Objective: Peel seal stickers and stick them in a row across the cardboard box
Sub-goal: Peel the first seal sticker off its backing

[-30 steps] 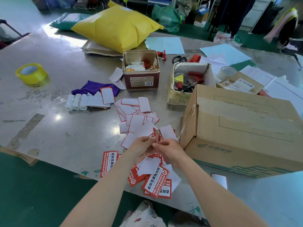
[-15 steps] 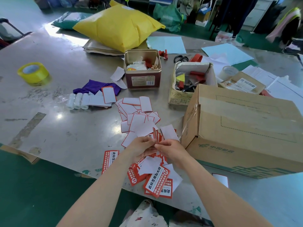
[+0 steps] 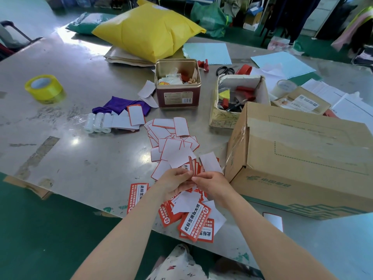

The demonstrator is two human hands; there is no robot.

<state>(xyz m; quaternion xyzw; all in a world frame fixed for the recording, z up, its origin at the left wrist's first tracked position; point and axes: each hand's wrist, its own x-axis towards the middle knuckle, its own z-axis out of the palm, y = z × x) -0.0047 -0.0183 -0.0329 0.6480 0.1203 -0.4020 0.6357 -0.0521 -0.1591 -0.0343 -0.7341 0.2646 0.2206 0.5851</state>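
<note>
My left hand (image 3: 175, 181) and my right hand (image 3: 213, 183) meet just above the table's near edge, both pinching one red seal sticker (image 3: 191, 166) that stands on edge between the fingertips. Red-and-white seal stickers (image 3: 194, 221) lie in a loose heap under my hands, some hanging over the edge. Behind them spreads a pile of white backing papers with red borders (image 3: 171, 142). The cardboard box (image 3: 302, 158) sits closed to the right of my hands, and I see no sticker on its visible faces.
A maroon tin (image 3: 177, 85) and a small open carton of tools (image 3: 238, 102) stand behind the papers. A yellow tape roll (image 3: 43, 88) sits far left, a yellow bag (image 3: 149, 31) at the back. White rolls (image 3: 96, 123) and a purple cloth (image 3: 119, 106) lie left of centre.
Both hands stay together at the same spot, working the sticker between the fingertips. The box and the piles have not moved.
</note>
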